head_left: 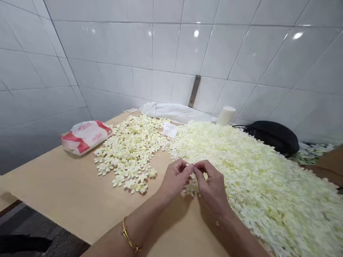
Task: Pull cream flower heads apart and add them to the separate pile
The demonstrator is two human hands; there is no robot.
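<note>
My left hand [175, 178] and my right hand [211, 184] meet fingertip to fingertip above the table's middle. Both are closed in a pinch. Something small and pale shows between the fingertips, too hidden to name. Just below and behind the fingers are a few pale flowers [190, 189]. To the left of my hands lies a loose pile of cream five-petalled flowers [131, 153], which look artificial. A much larger, denser heap of whitish-green flowers [249, 171] spreads from behind my hands to the right.
A red and white soft tissue pack [87, 136] lies at the table's [66, 192] left. Between the piles is a white paper piece [170, 130]. Along the tiled wall are white sheeting [174, 112], a white cylinder [226, 115] and a black rounded object [273, 137]. Brown cardboard [328, 164] stands far right.
</note>
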